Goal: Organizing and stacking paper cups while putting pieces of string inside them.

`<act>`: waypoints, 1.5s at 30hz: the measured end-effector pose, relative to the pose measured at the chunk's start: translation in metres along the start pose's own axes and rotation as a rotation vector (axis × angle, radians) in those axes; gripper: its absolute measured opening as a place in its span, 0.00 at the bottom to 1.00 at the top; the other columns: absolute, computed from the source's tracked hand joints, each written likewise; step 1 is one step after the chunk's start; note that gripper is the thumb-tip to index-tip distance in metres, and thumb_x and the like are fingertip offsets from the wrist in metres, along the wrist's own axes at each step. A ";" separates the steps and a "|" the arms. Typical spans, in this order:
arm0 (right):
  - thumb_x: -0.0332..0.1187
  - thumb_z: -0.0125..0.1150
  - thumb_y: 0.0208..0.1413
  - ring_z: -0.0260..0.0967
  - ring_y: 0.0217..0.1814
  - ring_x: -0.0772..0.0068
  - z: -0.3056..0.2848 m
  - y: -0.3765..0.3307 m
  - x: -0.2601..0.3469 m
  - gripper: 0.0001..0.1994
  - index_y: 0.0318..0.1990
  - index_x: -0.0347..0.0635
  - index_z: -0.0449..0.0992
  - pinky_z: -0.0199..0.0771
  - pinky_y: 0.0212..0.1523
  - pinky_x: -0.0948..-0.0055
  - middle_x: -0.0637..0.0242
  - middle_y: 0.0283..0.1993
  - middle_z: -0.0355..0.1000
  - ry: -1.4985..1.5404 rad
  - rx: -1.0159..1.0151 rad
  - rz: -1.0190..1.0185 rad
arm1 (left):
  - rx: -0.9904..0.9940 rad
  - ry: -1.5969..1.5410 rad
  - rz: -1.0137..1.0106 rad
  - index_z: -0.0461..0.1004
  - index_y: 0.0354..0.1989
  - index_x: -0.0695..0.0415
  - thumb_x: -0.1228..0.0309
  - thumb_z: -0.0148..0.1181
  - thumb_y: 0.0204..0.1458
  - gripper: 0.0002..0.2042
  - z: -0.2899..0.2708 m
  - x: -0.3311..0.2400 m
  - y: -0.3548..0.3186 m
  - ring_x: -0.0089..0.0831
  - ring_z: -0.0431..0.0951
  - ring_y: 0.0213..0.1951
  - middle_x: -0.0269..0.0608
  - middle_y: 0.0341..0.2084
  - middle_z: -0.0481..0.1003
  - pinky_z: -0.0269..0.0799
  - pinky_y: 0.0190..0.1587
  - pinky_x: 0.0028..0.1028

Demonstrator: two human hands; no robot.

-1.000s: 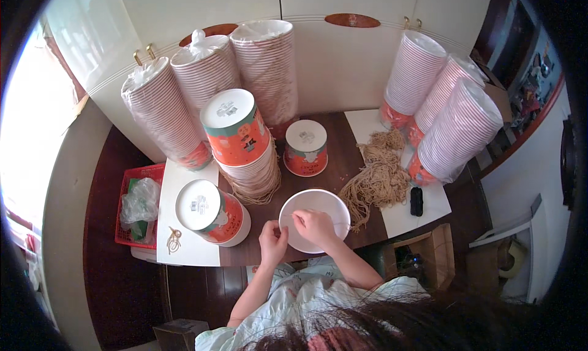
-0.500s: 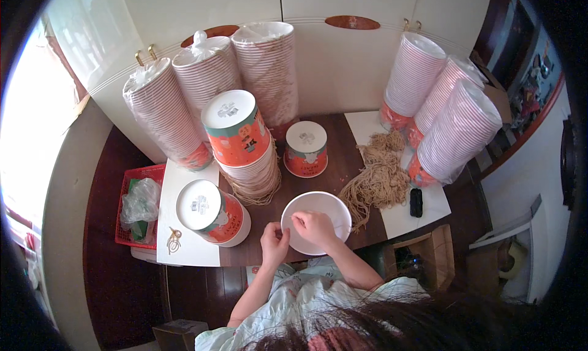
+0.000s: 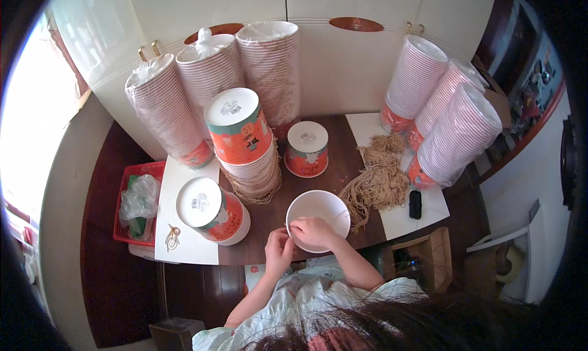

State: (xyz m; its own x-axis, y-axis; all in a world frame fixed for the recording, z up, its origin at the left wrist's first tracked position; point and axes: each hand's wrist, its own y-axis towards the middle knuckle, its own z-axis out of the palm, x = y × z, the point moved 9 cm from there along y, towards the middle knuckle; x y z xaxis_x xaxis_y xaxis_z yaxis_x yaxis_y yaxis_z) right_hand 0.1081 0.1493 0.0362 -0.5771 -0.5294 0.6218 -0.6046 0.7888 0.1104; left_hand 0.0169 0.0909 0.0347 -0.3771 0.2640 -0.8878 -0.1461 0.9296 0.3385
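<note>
A white paper bucket [image 3: 327,205] stands mouth up at the table's near edge. Over its near-left rim, my right hand [image 3: 313,233] reaches across the opening with its fingers pinched together. My left hand [image 3: 279,251] is closed against the outside of the same rim, its fingertips meeting those of the right. Whatever lies between the fingers is too small to make out. To the right of the bucket is a tangled heap of tan cords [image 3: 381,173]. Left of my hands, an orange and green printed bucket [image 3: 228,219] rests upside down.
An upside-down bucket [image 3: 239,127] tops a nested stack draped with tan cords. Another inverted bucket [image 3: 307,150] sits behind. Tall wrapped bucket stacks [image 3: 269,69] line the back left, with more stacks [image 3: 456,136] at right. A black object [image 3: 415,204], a small cord coil [image 3: 173,237] and a red basket [image 3: 120,219] flank them.
My right hand has come down and slightly left to the bucket's near rim. My left hand has shifted a little right and down, and the fingertips of both hands now meet.
</note>
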 end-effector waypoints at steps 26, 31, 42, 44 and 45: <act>0.36 0.52 0.47 0.70 0.31 0.59 0.007 -0.005 -0.010 0.13 0.41 0.47 0.67 0.68 0.32 0.64 0.59 0.30 0.71 0.036 0.329 0.050 | 0.319 -0.803 -0.326 0.71 0.25 0.62 0.76 0.51 0.46 0.04 -0.033 0.021 0.012 0.25 0.69 0.37 0.38 0.32 0.70 0.64 0.37 0.21; 0.29 0.51 0.47 0.68 0.29 0.64 -0.018 -0.001 0.009 0.07 0.35 0.42 0.64 0.67 0.30 0.69 0.62 0.28 0.69 0.396 0.152 0.020 | 0.399 -1.139 -0.502 0.70 0.35 0.62 0.78 0.48 0.47 0.07 -0.011 0.006 0.020 0.24 0.70 0.32 0.36 0.29 0.71 0.64 0.35 0.19; 0.22 0.49 0.46 0.66 0.30 0.72 -0.034 0.004 0.019 0.05 0.32 0.39 0.68 0.65 0.33 0.76 0.66 0.29 0.67 0.458 0.022 -0.211 | 0.482 -0.321 -0.371 0.69 0.35 0.65 0.76 0.53 0.49 0.06 0.008 0.019 0.027 0.14 0.68 0.30 0.30 0.26 0.71 0.64 0.32 0.16; 0.22 0.49 0.44 0.66 0.30 0.70 -0.036 0.004 0.027 0.06 0.32 0.39 0.70 0.66 0.33 0.75 0.65 0.30 0.67 0.362 -0.013 -0.297 | 0.489 -0.296 -0.386 0.70 0.33 0.64 0.76 0.53 0.49 0.05 0.006 0.022 0.026 0.14 0.68 0.30 0.30 0.26 0.71 0.64 0.32 0.16; 0.23 0.50 0.44 0.66 0.32 0.68 -0.035 0.004 0.024 0.06 0.31 0.39 0.71 0.66 0.34 0.73 0.64 0.31 0.67 0.257 -0.036 -0.225 | 0.484 -0.381 -0.402 0.69 0.32 0.64 0.76 0.52 0.49 0.04 0.007 0.026 0.025 0.15 0.68 0.30 0.30 0.25 0.71 0.64 0.33 0.16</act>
State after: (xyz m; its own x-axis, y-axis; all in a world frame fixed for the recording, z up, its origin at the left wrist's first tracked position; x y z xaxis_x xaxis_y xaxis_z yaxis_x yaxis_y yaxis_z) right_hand 0.1109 0.1508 0.0788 -0.2714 -0.5992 0.7532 -0.6790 0.6738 0.2914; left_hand 0.0097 0.1230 0.0184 -0.0222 -0.1321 -0.9910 0.2470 0.9598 -0.1335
